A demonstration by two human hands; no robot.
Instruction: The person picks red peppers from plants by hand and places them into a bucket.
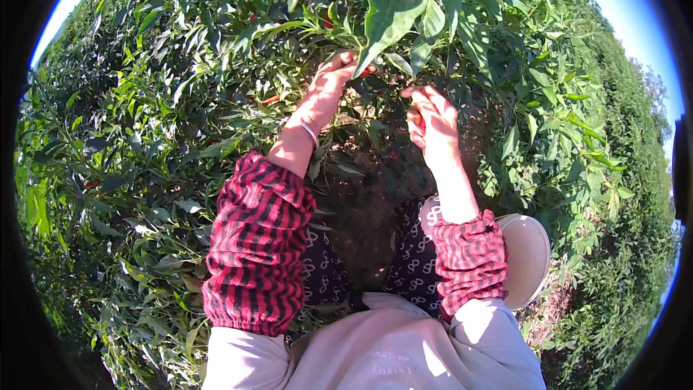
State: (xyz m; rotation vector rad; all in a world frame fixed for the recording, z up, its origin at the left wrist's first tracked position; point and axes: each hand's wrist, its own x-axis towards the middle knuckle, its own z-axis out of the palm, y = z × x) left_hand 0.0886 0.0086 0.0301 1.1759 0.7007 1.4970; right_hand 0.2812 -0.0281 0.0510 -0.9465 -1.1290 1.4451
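My left hand [333,78] reaches in among the leaves of a chili pepper plant [289,50], a pale bangle round its wrist. Its fingers are bent together, their tips partly covered by a large green leaf [391,11]; a bit of red shows there, too small to name. To the right and slightly nearer, my right hand [434,119] is closed, with its fingers curled and index fingertip beside the foliage. Whatever it may hold is hidden. Red chili peppers [271,100] hang left of my left wrist and farther back in the plants.
A pale round bucket [525,261] stands by my right forearm, partly behind the sleeve. Dense pepper plants [130,173] rise on the left, with more foliage [577,115] on the right. Shaded soil [368,202] lies between my knees.
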